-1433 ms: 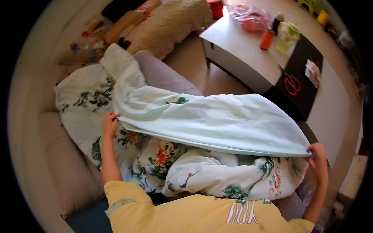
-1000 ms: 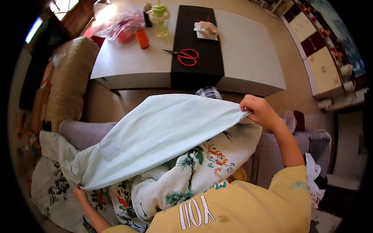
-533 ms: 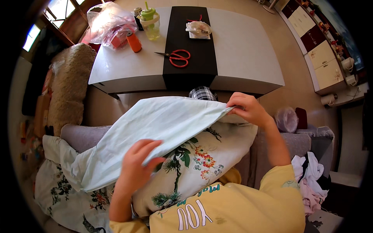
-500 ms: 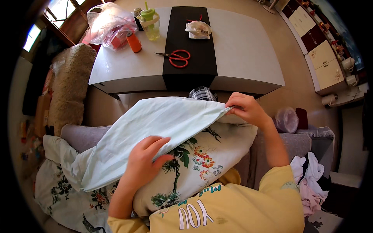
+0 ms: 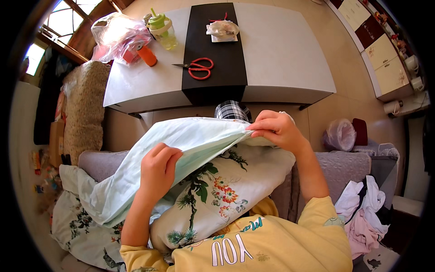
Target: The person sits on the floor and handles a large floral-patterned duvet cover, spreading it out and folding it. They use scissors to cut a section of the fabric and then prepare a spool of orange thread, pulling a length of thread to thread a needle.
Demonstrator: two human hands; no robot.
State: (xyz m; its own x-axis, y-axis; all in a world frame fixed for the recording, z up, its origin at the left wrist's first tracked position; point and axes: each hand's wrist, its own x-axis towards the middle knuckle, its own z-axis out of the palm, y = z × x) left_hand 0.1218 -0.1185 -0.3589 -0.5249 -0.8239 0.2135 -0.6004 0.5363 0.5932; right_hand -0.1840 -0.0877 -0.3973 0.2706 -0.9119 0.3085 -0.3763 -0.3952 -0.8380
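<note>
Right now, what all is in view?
floral cover: one, white and mint, across the sofa
low table: one, white with black band, ahead
scissors: one pair, red-handled, on the band
packet: one, white, beyond the scissors
bottle: one, green-lidded, table's left part
can: one, orange, near the bottle
plastic bag: one, clear and pinkish, table's left end
checked fabric: one, black and white, before the table
sofa: one, grey, under the cover
clothes pile: one, white and pink, right
cabinet: one, cream and maroon, far right
clutter: uncountable, mixed colours, far left
shirt: one, yellow, bottom
left hand: one, bare, at the cover's edge
right hand: one, bare, pinching the cover
</note>
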